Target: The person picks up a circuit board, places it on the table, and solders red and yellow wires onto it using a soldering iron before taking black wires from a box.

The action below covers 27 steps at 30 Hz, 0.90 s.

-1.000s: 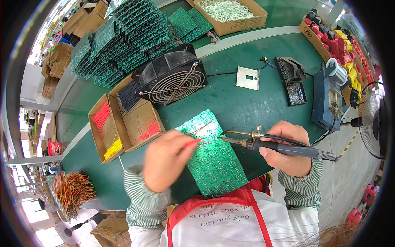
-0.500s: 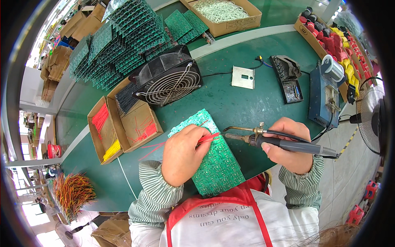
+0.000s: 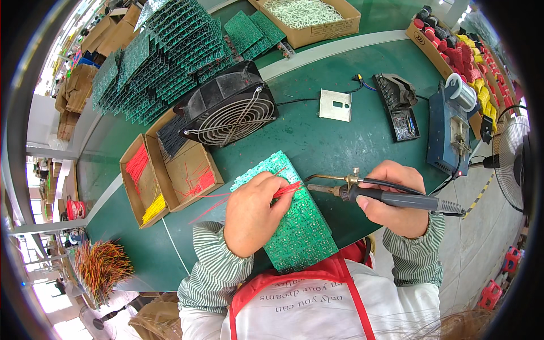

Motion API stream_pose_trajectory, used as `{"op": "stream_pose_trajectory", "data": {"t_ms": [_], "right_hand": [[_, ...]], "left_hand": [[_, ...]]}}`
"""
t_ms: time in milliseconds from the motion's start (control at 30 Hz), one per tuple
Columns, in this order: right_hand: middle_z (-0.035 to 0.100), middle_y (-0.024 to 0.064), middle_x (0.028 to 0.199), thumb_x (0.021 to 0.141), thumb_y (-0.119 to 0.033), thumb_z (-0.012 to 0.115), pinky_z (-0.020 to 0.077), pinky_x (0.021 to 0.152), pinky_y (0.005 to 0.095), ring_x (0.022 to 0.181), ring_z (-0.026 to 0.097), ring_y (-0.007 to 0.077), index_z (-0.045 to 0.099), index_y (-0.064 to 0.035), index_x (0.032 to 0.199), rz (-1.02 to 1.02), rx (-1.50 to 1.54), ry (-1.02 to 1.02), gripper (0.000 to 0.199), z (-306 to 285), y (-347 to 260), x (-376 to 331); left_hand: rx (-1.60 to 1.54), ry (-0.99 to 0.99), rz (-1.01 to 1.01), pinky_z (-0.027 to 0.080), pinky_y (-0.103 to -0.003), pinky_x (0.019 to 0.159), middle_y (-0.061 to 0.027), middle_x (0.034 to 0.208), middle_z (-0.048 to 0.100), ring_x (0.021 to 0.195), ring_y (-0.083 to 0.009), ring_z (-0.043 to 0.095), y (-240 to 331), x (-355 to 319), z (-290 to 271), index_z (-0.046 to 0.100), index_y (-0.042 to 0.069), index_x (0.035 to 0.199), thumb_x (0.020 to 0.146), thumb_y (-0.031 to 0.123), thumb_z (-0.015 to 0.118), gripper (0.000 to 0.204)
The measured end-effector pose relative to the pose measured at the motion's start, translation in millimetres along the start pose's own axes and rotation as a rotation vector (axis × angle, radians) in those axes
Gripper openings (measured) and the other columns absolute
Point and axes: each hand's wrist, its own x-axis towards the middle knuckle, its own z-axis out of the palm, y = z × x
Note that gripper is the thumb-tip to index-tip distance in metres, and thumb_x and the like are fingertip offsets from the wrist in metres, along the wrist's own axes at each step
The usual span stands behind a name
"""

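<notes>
Pinching red wires [image 3: 286, 190] w/ left hand [image 3: 253, 212] on green board [image 3: 297, 229], right hand [image 3: 394, 198] gripping soldering iron [image 3: 391, 198], fan [image 3: 229, 107] behind.

Green-and-white striped long sleeves [image 3: 211, 271], ribbed cuffs, red apron straps [image 3: 351, 283], white printed shirt [image 3: 317, 309]

One camera sits on the person's head and looks down. It is close to the green table [image 3: 340, 141] and both hands. Edges bend round.
</notes>
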Motion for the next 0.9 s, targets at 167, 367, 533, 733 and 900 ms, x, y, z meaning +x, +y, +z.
{"op": "stream_pose_trajectory", "data": {"t_ms": [167, 367, 533, 733, 900], "right_hand": [[0.063, 0.0041, 0.068, 0.07, -0.008, 0.071, 0.045, 0.053, 0.0215, 0.059, 0.057, 0.0059, 0.06, 0.0004, 0.08, -0.025, 0.006, -0.003, 0.017, -1, -2, -2], [0.063, 0.0039, 0.065, 0.07, -0.008, 0.071, 0.0451, 0.052, 0.0214, 0.055, 0.057, 0.0063, 0.06, -0.0003, 0.08, -0.078, -0.055, 0.001, 0.017, -2, -5, -10], [0.062, 0.0043, 0.061, 0.068, -0.007, 0.073, 0.0442, 0.048, 0.0229, 0.051, 0.057, 0.0077, 0.059, -0.0008, 0.078, -0.163, -0.096, -0.068, 0.018, 7, -10, -18], [0.059, 0.0035, 0.058, 0.067, -0.007, 0.072, 0.0433, 0.045, 0.0246, 0.047, 0.057, 0.011, 0.058, -0.0016, 0.076, -0.234, -0.055, -0.178, 0.017, 32, -14, -19], [0.06, 0.0039, 0.058, 0.068, -0.007, 0.071, 0.0429, 0.046, 0.0242, 0.048, 0.056, 0.01, 0.058, -0.0012, 0.077, -0.206, -0.044, -0.2, 0.017, 41, -13, -20]], "left_hand": [[0.008, 0.011, -0.004, 0.042, -0.031, 0.052, -0.0083, 0.071, 0.056, 0.057, -0.0215, 0.053, 0, -2, -2, 0.063, 0.002, 0.078, 0.075, 0.009, 0.069, 0.01], [-0.023, 0.074, 0.0, 0.043, -0.027, 0.055, -0.0068, 0.072, 0.058, 0.06, -0.0158, 0.055, -6, -8, -30, 0.065, 0.001, 0.084, 0.079, 0.007, 0.068, 0.009], [0.204, 0.328, -0.198, 0.046, -0.032, 0.054, -0.0103, 0.074, 0.062, 0.06, -0.0241, 0.06, -3, -44, -63, 0.065, 0.004, 0.084, 0.078, 0.007, 0.067, 0.007], [-0.02, -0.015, -0.26, 0.041, -0.027, 0.05, -0.0078, 0.072, 0.06, 0.055, -0.016, 0.052, -2, -78, -42, 0.065, 0.001, 0.082, 0.076, 0.006, 0.069, 0.009], [-0.093, -0.01, -0.264, 0.042, -0.029, 0.05, -0.0084, 0.069, 0.058, 0.054, -0.0201, 0.054, -9, -79, -33, 0.063, 0.002, 0.08, 0.076, 0.007, 0.069, 0.008]]}}
